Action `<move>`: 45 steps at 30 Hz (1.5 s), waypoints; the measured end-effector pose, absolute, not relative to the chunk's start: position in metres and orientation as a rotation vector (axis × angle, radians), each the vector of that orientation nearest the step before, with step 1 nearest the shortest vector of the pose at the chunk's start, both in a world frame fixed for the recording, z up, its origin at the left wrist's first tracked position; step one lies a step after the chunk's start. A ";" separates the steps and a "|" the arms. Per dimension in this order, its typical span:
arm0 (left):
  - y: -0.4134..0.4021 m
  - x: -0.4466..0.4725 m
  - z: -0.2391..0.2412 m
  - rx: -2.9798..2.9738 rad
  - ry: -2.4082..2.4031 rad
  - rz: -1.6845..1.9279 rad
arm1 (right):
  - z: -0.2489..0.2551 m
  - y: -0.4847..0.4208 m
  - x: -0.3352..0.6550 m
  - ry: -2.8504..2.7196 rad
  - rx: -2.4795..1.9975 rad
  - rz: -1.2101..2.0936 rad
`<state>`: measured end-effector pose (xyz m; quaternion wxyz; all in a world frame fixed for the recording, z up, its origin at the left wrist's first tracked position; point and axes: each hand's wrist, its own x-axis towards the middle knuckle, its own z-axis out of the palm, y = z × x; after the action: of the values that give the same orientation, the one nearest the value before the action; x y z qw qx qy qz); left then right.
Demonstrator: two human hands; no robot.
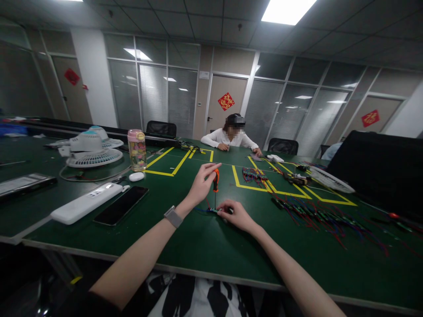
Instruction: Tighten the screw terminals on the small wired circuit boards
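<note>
My left hand (201,182), with a watch on its wrist, grips the orange-and-black handle of a screwdriver (216,181) between thumb and fingers. The screwdriver stands upright, its thin shaft pointing straight down. Its tip meets a small green circuit board (212,211) lying on the table, though the exact contact is too small to make out. Red and blue wires run off the board's left end. With bent fingers, my right hand (236,214) pinches the board's right end against the tabletop.
Many wired circuit boards (320,215) lie at the right, and another bunch (254,175) lies inside yellow tape. To the left are a black phone (121,205), a white power strip (87,203), a bottle (136,152) and a fan (90,149). A person (231,137) sits opposite.
</note>
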<state>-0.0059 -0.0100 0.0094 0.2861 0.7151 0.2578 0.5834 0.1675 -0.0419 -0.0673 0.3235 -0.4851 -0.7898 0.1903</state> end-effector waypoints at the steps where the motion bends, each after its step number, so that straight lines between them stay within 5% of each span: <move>1: -0.010 -0.006 0.010 1.877 0.633 1.499 | -0.067 -0.042 0.168 -2.075 -1.268 0.502; 33: -0.007 -0.007 0.007 1.945 0.770 1.624 | -0.063 -0.043 0.165 -2.082 -1.267 0.487; 39: -0.010 -0.001 0.007 1.746 0.532 1.429 | -0.062 -0.045 0.165 -2.080 -1.266 0.501; 45: -0.013 -0.004 0.007 1.945 0.819 1.681 | -0.063 -0.044 0.166 -2.075 -1.267 0.498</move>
<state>-0.0042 -0.0134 0.0072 0.2198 0.7033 0.2959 0.6078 0.1659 -0.0444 -0.0625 0.3237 -0.4831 -0.7911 0.1898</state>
